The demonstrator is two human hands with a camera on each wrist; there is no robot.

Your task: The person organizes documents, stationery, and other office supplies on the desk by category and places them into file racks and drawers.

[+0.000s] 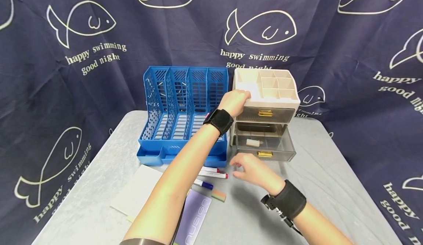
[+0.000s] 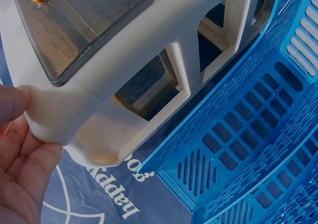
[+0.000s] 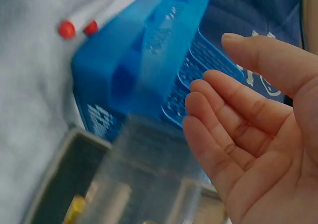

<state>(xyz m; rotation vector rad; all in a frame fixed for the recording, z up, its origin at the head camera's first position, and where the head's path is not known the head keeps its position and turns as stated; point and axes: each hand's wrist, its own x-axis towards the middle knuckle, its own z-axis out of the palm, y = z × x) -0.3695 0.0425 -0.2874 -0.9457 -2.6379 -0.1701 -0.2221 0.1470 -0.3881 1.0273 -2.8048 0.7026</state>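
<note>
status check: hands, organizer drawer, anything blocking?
Left hand grips the beige organizer at its top left corner. Right hand open, hovering before the open lower drawer. Small cylinder inside. Markers lie left, not blocking.

A blue slotted plastic file rack (image 1: 185, 113) stands at twelve o'clock on the grey table (image 1: 330, 186), with two red-capped white markers (image 1: 213, 172), a blue-capped marker (image 1: 203, 184), a striped eraser (image 1: 219, 195), a purple notebook (image 1: 195, 219) and white paper (image 1: 138, 192) at six o'clock of it.
</note>
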